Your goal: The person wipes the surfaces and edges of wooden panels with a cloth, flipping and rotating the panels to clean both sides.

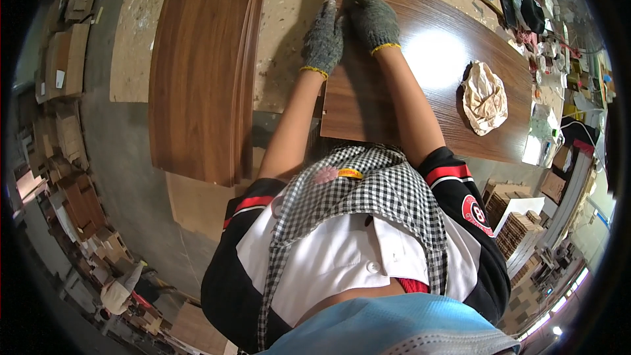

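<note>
Both hands wear grey knit gloves with yellow cuffs. My left hand (322, 41) lies along the left edge of a dark brown wood-grain panel (420, 98), fingers stretched toward the far end, thumb side against the edge. Just right of it, my right hand (373, 21) rests over the panel's far left corner. Its fingers are bent and drawn together, and whatever is under the fingertips is hidden. A crumpled cream cloth or paper (485, 98) sits on the panel's right part. Bright glare covers the panel's middle.
At the left stands a stack of similar brown panels (204, 72). A worn, speckled board (289, 39) shows between stack and panel. Bottles and loose items crowd a bench (549, 59) at the right. Cut boards (519, 230) are piled lower right. Another person (121, 292) is at lower left.
</note>
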A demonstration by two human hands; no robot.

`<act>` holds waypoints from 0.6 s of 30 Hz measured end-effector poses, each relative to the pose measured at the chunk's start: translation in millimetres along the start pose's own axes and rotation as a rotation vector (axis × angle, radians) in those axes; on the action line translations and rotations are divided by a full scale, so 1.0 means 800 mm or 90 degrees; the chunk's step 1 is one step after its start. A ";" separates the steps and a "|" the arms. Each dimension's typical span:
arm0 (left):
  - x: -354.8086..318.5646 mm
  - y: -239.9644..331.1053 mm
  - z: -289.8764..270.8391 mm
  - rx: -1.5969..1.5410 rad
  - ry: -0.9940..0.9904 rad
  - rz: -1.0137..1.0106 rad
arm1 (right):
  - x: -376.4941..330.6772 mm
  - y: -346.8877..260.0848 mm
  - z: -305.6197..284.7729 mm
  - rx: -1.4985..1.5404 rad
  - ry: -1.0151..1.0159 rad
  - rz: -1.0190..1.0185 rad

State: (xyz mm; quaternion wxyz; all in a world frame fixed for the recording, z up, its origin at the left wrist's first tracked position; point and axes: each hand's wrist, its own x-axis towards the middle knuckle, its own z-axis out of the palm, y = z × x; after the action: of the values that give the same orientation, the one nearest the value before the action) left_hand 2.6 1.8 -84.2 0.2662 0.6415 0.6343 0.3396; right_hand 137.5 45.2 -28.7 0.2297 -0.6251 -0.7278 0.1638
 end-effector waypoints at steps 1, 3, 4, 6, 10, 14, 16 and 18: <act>0.000 0.005 -0.001 -0.013 0.002 -0.011 | -0.002 0.002 0.000 0.005 0.011 0.020; 0.001 0.011 -0.003 -0.027 0.000 -0.027 | -0.005 0.002 -0.003 0.007 0.004 0.042; 0.001 0.012 -0.003 -0.028 -0.003 -0.031 | -0.007 0.002 -0.003 0.008 0.000 0.055; -0.002 0.006 -0.001 -0.024 0.003 -0.007 | -0.005 0.001 0.001 0.002 0.004 0.001; -0.002 -0.002 0.003 -0.032 0.014 0.009 | -0.003 0.007 0.007 0.025 0.043 -0.013; -0.002 0.010 -0.003 -0.051 -0.012 -0.034 | -0.011 -0.006 -0.009 0.030 0.028 0.039; -0.004 -0.007 0.004 -0.069 0.010 0.007 | -0.008 -0.024 -0.009 -0.022 -0.013 0.002; -0.002 -0.003 0.006 -0.045 -0.030 -0.034 | 0.000 -0.014 0.012 -0.055 0.004 -0.008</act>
State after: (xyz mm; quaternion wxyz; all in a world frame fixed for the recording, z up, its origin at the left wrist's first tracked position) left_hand 4.7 0.9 -88.8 0.3125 0.6223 0.6323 0.3395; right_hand 122.9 43.8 -30.5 0.2058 -0.6302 -0.7375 0.1285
